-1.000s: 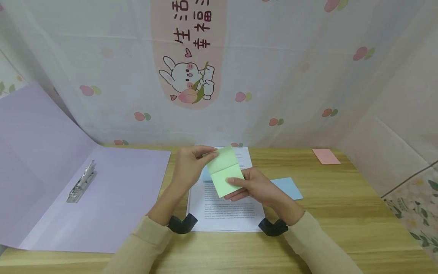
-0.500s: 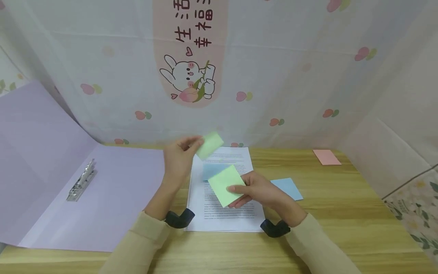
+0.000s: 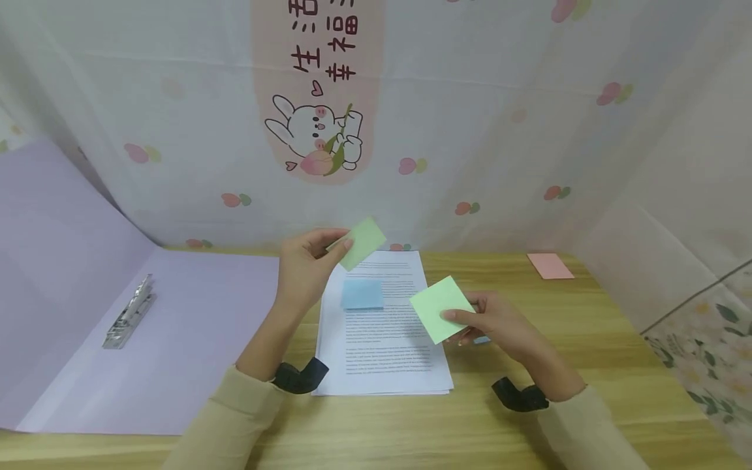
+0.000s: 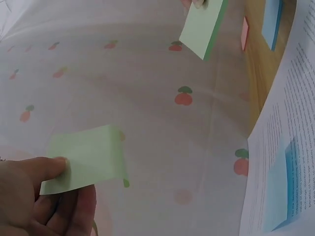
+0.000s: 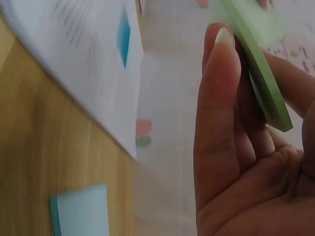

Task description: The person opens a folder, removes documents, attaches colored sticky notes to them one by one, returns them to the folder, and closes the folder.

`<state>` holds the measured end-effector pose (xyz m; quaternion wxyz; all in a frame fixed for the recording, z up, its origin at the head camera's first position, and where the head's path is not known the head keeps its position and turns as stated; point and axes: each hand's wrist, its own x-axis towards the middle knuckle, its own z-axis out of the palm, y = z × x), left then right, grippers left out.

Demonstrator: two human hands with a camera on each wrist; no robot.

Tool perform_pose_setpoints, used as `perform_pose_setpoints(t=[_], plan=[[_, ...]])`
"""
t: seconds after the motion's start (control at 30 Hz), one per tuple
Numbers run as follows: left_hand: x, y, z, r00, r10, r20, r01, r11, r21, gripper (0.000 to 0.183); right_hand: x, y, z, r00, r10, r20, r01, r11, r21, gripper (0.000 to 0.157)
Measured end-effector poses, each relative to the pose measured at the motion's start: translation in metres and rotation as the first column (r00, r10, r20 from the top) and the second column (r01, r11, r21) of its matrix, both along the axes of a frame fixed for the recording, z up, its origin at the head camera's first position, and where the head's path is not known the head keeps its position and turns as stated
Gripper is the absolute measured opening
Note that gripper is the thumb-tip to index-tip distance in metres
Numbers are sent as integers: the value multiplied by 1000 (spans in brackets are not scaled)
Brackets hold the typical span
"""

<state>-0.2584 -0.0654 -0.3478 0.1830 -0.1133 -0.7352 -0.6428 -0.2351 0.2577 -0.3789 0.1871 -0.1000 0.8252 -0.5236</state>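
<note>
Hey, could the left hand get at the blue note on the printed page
Probably yes: nothing covers the blue note in the head view, and the left hand is close, though it pinches a green sheet.

The green pad [image 3: 433, 305] is matt paper, the clip [image 3: 128, 314] shiny metal.

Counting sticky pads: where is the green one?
In the head view, the green sticky-note pad is right of centre, in the right hand, overlapping the right edge of the printed sheets.

Free room lies between the green sheet [image 3: 365, 241] and green pad [image 3: 436, 304], patterned cloth [image 3: 499, 143] blocking behind
</note>
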Motion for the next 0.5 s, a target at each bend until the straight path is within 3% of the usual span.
perform_pose_setpoints(t=[0.33,0.5], plan=[[9,4,-5,998,-31,54,38,991,-127,19,5,73,1,991,-103,-85,113,987,115,46],[12,10,-8,995,-78,55,85,987,-134,18,3,104,-2,975,-183,-124,202,965,166,45]])
